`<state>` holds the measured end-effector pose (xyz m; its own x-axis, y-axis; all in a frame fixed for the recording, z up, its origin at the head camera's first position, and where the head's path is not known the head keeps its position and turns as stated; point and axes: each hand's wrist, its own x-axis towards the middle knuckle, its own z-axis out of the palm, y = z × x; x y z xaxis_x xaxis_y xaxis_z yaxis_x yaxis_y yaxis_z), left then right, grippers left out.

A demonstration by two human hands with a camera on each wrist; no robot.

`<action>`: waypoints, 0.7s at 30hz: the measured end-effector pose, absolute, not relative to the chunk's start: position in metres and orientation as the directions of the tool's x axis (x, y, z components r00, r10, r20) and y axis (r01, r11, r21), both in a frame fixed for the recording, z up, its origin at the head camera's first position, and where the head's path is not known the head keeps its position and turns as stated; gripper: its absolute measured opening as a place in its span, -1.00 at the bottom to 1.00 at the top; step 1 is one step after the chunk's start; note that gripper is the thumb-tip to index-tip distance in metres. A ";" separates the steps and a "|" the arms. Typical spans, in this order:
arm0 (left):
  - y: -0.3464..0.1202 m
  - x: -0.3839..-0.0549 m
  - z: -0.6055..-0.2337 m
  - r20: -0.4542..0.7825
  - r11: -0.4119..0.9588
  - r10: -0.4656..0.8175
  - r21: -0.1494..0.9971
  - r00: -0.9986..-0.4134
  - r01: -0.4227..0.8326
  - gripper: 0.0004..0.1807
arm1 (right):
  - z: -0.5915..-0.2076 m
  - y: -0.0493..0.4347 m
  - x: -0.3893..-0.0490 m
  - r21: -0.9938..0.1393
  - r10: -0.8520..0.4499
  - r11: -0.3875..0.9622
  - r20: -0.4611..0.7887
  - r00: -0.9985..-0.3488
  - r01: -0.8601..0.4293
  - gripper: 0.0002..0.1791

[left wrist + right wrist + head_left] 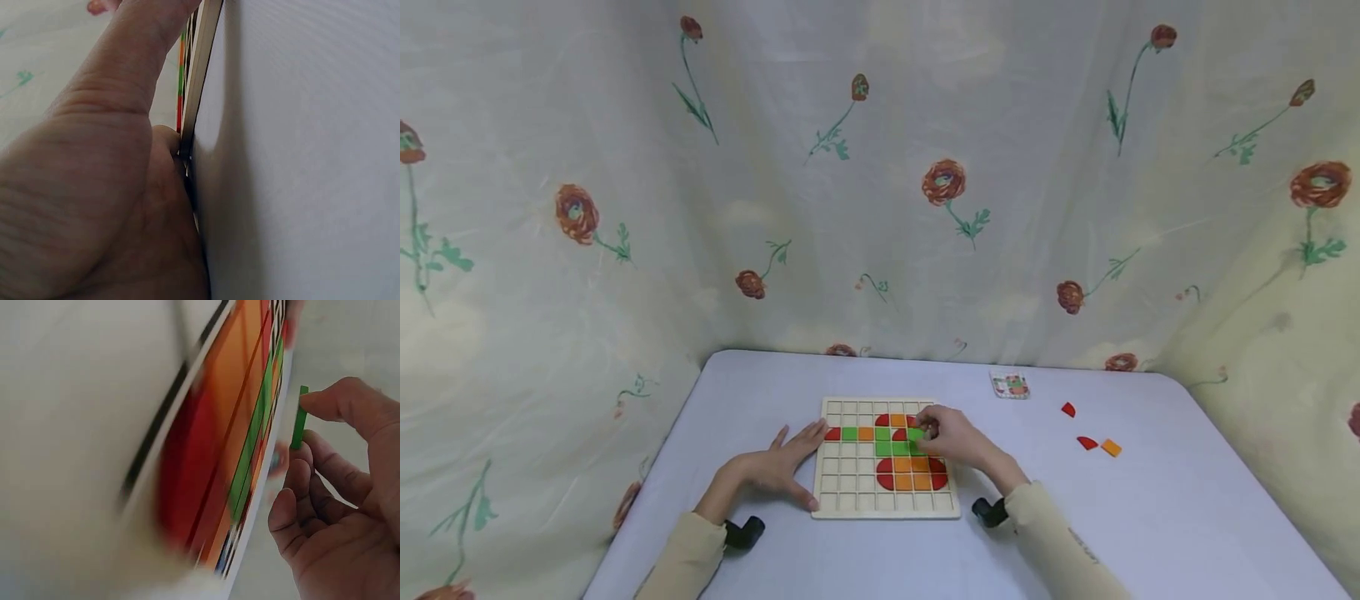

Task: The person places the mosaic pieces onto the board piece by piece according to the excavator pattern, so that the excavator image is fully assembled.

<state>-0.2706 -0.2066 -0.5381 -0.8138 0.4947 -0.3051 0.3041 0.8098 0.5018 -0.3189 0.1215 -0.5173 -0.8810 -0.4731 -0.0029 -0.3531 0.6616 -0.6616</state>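
Observation:
A pale gridded board (846,502) lies on the table, with red, orange and green tiles set in some of its squares. My left hand (775,468) rests along the board's left edge, fingers spread, the thumb near the front left corner. In the left wrist view, the palm (75,212) is beside the board's side wall. Over the board's right part, my right hand (955,435) pinches a thin green tile (300,419) between thumb and fingertips. The right wrist view has that tile on edge, apart from the board's face, with the other fingers curled loosely.
To the right of the board lie two red rounded pieces, one nearer the back (1069,409) and one further forward (1087,443). An orange square tile (1111,448) touches the latter's side. A small patterned card (1010,385) is near the back edge; a flowered curtain (850,192) hangs behind.

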 end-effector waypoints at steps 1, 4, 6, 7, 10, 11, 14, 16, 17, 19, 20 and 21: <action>-0.207 -0.271 -0.538 -0.305 0.809 0.496 0.503 -0.813 0.305 0.38 | -0.517 0.109 -0.317 -0.659 -0.507 0.649 -0.001 -0.862 -0.381 -0.77; -0.207 -0.271 -0.538 -0.307 0.807 0.502 0.502 -0.809 0.310 0.38 | -0.515 0.075 -0.312 -0.652 -0.578 0.620 -0.003 -0.816 -0.436 -0.76; -0.208 -0.271 -0.538 -0.305 0.804 0.509 0.503 -0.805 0.317 0.37 | -0.516 0.057 -0.310 -0.645 -0.605 0.609 0.000 -0.796 -0.463 -0.76; -0.208 -0.272 -0.537 -0.302 0.801 0.513 0.504 -0.803 0.322 0.37 | -0.516 0.049 -0.310 -0.639 -0.620 0.601 0.005 -0.784 -0.480 -0.75; -0.208 -0.272 -0.537 -0.297 0.795 0.526 0.505 -0.797 0.336 0.37 | -0.520 0.030 -0.311 -0.635 -0.654 0.580 0.010 -0.756 -0.510 -0.75; -0.208 -0.272 -0.537 -0.296 0.792 0.529 0.508 -0.795 0.338 0.38 | -0.521 0.025 -0.311 -0.632 -0.661 0.578 0.007 -0.750 -0.516 -0.75; -0.208 -0.272 -0.538 -0.298 0.790 0.534 0.510 -0.791 0.341 0.38 | -0.525 0.015 -0.312 -0.627 -0.663 0.585 -0.005 -0.749 -0.514 -0.74; -0.209 -0.272 -0.538 -0.300 0.791 0.532 0.510 -0.792 0.338 0.39 | -0.526 0.011 -0.313 -0.614 -0.658 0.599 -0.010 -0.753 -0.515 -0.73; -0.209 -0.272 -0.537 -0.301 0.792 0.530 0.509 -0.793 0.337 0.39 | -0.526 0.008 -0.313 -0.607 -0.656 0.604 -0.011 -0.755 -0.516 -0.72; -0.209 -0.272 -0.537 -0.304 0.794 0.529 0.506 -0.792 0.336 0.39 | -0.525 0.005 -0.313 -0.595 -0.655 0.610 -0.006 -0.756 -0.524 -0.70; -0.209 -0.272 -0.537 -0.305 0.795 0.529 0.505 -0.792 0.336 0.39 | -0.525 0.003 -0.314 -0.589 -0.655 0.613 -0.008 -0.755 -0.526 -0.71; -0.209 -0.272 -0.537 -0.304 0.793 0.531 0.506 -0.791 0.338 0.39 | -0.525 0.001 -0.314 -0.583 -0.655 0.619 -0.012 -0.756 -0.527 -0.71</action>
<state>-0.2720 -0.2093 -0.5374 -0.7909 0.5310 -0.3042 0.3379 0.7933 0.5064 -0.3139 0.0014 -0.5254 -0.7555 -0.6550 -0.0119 -0.5270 0.6185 -0.5828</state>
